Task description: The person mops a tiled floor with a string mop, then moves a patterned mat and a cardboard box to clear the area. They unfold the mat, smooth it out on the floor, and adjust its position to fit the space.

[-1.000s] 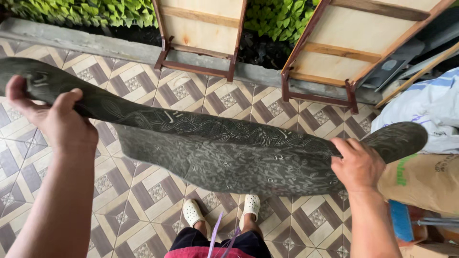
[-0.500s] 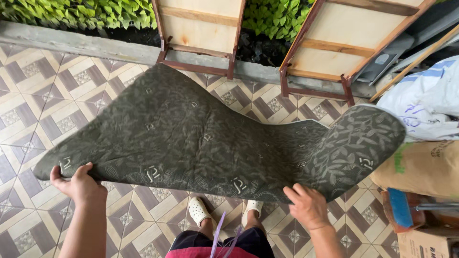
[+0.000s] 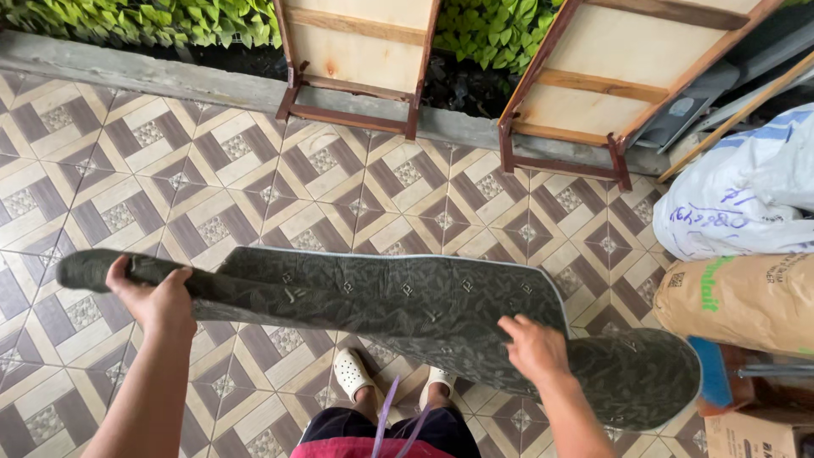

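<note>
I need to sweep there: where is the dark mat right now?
Low in the head view, the dark mat is held off the tiled floor by both hands, above the white shoes.

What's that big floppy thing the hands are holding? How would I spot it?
Look at the patterned brown and cream tiled floor. Above it, the left hand and right hand grip a mat, near white shoes. It alone is dark green, leaf-patterned and bendy.

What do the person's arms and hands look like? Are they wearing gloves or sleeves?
No gloves and no sleeves. The left hand and right hand are bare, and both forearms are bare as far as the picture shows. No watch, ring or bracelet shows on either one.
</note>
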